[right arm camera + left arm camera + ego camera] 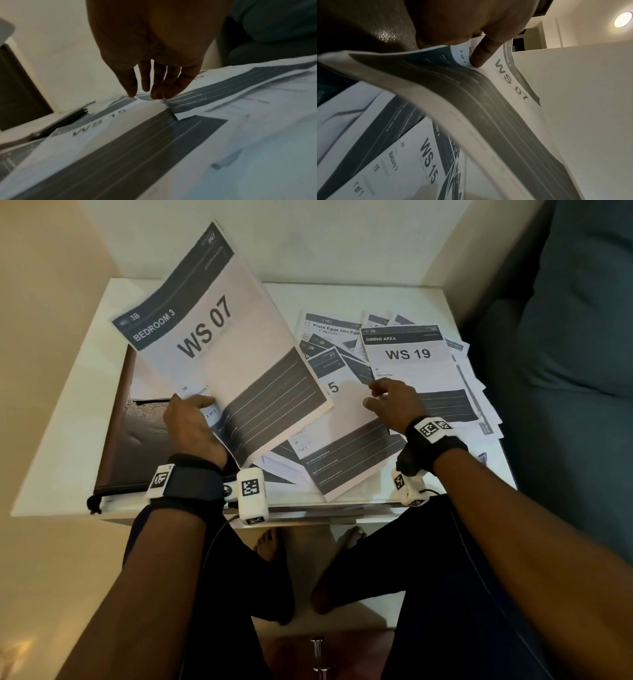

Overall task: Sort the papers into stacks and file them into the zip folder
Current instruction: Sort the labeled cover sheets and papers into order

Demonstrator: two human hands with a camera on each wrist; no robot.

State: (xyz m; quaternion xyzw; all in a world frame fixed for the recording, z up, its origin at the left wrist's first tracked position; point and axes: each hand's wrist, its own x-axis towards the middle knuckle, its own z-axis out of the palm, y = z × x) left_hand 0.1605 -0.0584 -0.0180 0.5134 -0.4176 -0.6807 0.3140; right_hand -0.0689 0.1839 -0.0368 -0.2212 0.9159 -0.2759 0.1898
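My left hand (191,419) pinches a small sheaf of papers topped by the "WS 07" sheet (219,337), lifted and tilted over the table's left half; the thumb (481,55) presses on its face. Under it lies the dark brown zip folder (137,446), flat, with a sheet on it. My right hand (390,402) hovers with straight fingers (159,88) at the left edge of the "WS 19" sheet (407,357), over the "WS 15" sheet (342,440). A loose heap of papers (472,392) covers the table's right half.
The white table (61,446) stands in a corner between cream walls. A teal sofa (565,354) sits close on the right. My knees and bare feet are under the front edge. A black zip pull (94,505) hangs off the table's near left.
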